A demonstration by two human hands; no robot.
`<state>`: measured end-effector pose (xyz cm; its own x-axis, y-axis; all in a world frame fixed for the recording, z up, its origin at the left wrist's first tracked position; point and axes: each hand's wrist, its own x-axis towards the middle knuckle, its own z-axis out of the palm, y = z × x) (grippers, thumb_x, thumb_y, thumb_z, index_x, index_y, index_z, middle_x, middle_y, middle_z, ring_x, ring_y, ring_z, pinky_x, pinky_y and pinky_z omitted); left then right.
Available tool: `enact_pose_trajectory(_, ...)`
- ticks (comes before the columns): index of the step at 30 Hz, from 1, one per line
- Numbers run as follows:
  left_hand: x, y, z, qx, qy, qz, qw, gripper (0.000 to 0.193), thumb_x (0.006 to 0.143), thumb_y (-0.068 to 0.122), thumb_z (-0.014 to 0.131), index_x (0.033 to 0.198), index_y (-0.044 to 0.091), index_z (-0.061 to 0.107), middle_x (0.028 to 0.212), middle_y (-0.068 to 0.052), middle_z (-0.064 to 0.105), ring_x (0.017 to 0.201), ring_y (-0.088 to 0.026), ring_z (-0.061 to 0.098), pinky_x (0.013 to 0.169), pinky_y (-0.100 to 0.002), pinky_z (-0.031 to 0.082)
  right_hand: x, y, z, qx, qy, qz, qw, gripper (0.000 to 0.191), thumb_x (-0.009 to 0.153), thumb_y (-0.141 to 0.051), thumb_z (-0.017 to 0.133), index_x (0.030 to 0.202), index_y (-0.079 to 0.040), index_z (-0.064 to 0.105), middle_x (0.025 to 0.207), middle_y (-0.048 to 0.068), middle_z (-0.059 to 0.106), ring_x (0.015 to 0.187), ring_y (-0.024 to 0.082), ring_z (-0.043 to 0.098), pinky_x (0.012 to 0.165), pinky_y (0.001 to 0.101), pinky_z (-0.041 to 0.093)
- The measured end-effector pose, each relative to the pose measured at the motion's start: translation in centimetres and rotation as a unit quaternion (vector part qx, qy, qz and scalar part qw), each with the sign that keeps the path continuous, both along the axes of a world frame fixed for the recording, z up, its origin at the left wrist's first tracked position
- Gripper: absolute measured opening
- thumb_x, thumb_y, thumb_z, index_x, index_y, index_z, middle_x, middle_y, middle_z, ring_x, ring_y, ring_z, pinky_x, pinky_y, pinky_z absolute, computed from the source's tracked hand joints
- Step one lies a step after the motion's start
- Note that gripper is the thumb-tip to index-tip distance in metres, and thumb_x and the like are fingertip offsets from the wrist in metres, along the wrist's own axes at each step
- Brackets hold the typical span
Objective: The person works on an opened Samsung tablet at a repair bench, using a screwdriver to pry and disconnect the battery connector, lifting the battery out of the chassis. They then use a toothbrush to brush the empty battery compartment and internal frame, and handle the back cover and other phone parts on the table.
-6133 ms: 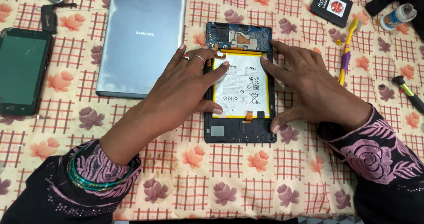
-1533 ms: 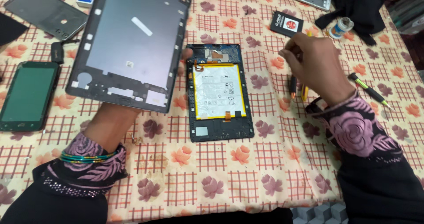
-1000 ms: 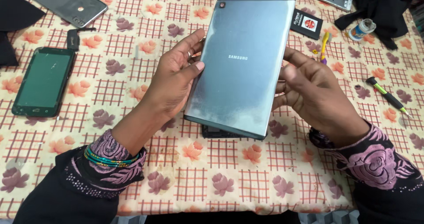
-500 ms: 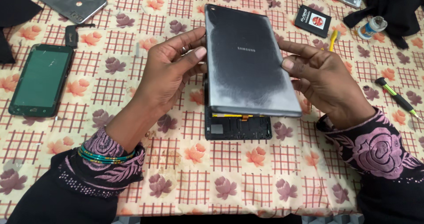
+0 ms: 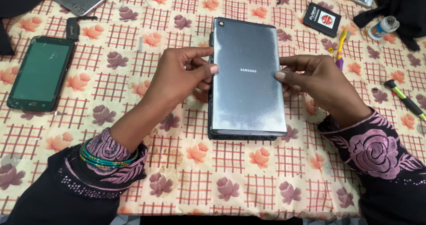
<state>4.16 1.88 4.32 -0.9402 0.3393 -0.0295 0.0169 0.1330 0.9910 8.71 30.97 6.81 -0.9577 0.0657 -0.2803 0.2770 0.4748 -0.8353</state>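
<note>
A grey metal tablet back cover (image 5: 247,76) lies face-up over the dark tablet body (image 5: 242,136), whose black edge shows along the cover's left side and bottom — the two sit stacked near the middle of the surface (image 5: 186,194), which is spread with a floral checked cloth. The cover is a brushed, slightly glossy rectangle with rounded corners, a small camera hole at its top left corner and a short line of pale lettering at its centre. The left hand (image 5: 179,76) pinches the cover's left edge, thumb on top and fingers curled beside it; the right hand (image 5: 317,80) grips the right edge the same way, its thumb tip resting on the metal. Both wrists wear dark sleeves with pink flower patterns, and green bangles (image 5: 104,156) ring the left one. Well to the left lies a phone with a green screen (image 5: 40,72); a yellow and purple tool (image 5: 341,47) lies just beyond the right hand.
</note>
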Motion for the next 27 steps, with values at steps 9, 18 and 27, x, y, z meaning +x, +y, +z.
enact_pose_trajectory(9, -0.6, -0.5, 0.2, 0.187, -0.133, -0.003, 0.973, 0.039, 0.092, 0.013, 0.073, 0.128, -0.003, 0.066, 0.097, -0.009, 0.076, 0.073, -0.012, 0.073, 0.060, -0.027, 0.064, 1.4, -0.7, 1.7, -0.066, 0.103, -0.012, 0.992, 0.037, 0.096, -0.012, 0.067, 0.130, 0.001, 0.066, 0.103, 0.012, 0.077, 0.085, 0.015, 0.074, 0.079, 0.0278, 0.063)
enact_pose_trajectory(18, -3.7, -4.1, 0.4, 0.204, -0.095, 0.146, 0.963, 0.028, 0.097, 0.005, 0.062, 0.123, -0.003, 0.070, 0.095, -0.011, 0.076, 0.073, -0.015, 0.071, 0.063, -0.029, 0.062, 0.9, 6.0, 3.2, 0.143, 0.361, 0.079, 0.918, 0.031, 0.105, 0.003, 0.062, 0.135, 0.010, 0.060, 0.122, 0.027, 0.066, 0.107, 0.029, 0.067, 0.096, 0.0404, 0.059)
enact_pose_trajectory(27, -7.7, -9.5, -1.9, -0.019, -0.015, 0.157, 0.987, 0.034, 0.096, 0.005, 0.065, 0.129, -0.005, 0.067, 0.103, -0.009, 0.076, 0.079, -0.012, 0.071, 0.064, -0.024, 0.055, -1.3, 19.9, 2.0, 0.345, 0.125, 0.023, 0.930, 0.029, 0.105, -0.023, 0.072, 0.112, 0.006, 0.072, 0.102, 0.025, 0.074, 0.096, 0.033, 0.075, 0.094, 0.0496, 0.060)
